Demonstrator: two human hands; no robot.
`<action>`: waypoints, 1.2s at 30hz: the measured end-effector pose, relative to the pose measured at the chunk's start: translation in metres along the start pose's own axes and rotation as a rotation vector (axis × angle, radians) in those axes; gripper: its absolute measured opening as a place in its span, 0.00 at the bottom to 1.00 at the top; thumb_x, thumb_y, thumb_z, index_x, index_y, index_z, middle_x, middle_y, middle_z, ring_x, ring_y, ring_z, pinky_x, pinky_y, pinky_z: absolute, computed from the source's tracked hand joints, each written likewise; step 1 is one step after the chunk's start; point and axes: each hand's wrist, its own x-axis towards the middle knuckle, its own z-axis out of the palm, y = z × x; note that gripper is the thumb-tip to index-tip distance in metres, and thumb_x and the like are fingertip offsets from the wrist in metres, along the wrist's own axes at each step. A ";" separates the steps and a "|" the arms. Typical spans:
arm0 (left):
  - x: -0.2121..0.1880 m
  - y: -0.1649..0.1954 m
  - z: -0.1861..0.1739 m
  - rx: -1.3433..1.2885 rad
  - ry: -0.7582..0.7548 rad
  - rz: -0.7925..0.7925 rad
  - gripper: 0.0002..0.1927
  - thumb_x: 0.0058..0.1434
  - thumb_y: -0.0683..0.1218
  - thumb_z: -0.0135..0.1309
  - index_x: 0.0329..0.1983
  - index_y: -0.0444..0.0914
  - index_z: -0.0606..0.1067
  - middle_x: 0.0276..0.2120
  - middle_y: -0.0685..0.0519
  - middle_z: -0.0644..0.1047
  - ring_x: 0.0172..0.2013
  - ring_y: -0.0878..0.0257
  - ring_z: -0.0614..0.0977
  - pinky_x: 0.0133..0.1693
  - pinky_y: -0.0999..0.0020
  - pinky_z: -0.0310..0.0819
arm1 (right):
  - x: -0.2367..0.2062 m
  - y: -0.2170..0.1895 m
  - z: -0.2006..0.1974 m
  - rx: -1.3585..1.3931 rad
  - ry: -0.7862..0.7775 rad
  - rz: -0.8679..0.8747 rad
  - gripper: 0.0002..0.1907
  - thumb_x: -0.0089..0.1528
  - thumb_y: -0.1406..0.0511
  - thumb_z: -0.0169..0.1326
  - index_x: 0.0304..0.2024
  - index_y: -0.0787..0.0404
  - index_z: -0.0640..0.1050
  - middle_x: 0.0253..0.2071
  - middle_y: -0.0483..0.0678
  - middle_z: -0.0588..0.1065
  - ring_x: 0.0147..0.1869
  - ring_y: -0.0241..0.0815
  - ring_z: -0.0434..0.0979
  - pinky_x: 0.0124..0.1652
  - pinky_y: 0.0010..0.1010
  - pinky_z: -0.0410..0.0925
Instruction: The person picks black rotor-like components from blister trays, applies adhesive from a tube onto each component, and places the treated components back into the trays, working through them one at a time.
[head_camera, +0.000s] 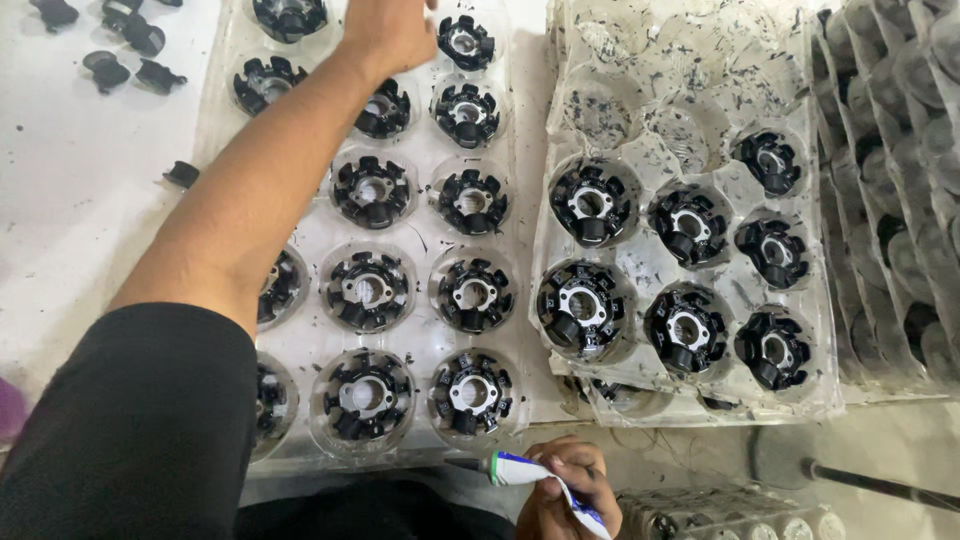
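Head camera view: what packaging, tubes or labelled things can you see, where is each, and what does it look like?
Left clear plastic tray: centre-left, round pockets holding black ring-shaped parts; left hand reaches over its far end.
Right clear plastic tray: centre-right, smudged, far pockets unfilled.
Stacked clear trays: right edge.
Small tube: bottom centre, white and blue, in the right hand.
No signs or screens.

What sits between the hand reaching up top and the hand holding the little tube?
In the head view, between the left hand and the right hand with its tube, lies a clear tray of black ring-shaped parts.
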 end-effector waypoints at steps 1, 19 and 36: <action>0.001 0.009 0.002 0.047 -0.108 0.006 0.15 0.57 0.48 0.57 0.46 0.38 0.81 0.38 0.38 0.81 0.40 0.43 0.82 0.43 0.48 0.75 | -0.001 -0.001 0.003 0.021 0.010 -0.003 0.07 0.62 0.70 0.64 0.42 0.65 0.81 0.37 0.54 0.74 0.40 0.50 0.80 0.40 0.40 0.76; -0.004 0.058 -0.010 -0.186 -0.290 -0.231 0.32 0.67 0.67 0.52 0.61 0.39 0.75 0.58 0.31 0.72 0.56 0.38 0.76 0.58 0.40 0.69 | -0.018 -0.006 -0.007 -0.044 0.247 0.107 0.08 0.65 0.68 0.60 0.42 0.68 0.78 0.38 0.57 0.71 0.32 0.50 0.79 0.29 0.39 0.75; -0.276 0.178 -0.214 -2.304 0.226 -0.549 0.28 0.66 0.49 0.57 0.66 0.34 0.68 0.64 0.41 0.71 0.64 0.47 0.72 0.68 0.49 0.66 | 0.011 -0.038 0.056 0.431 0.020 0.324 0.10 0.66 0.67 0.63 0.47 0.62 0.77 0.45 0.52 0.70 0.42 0.48 0.75 0.37 0.41 0.72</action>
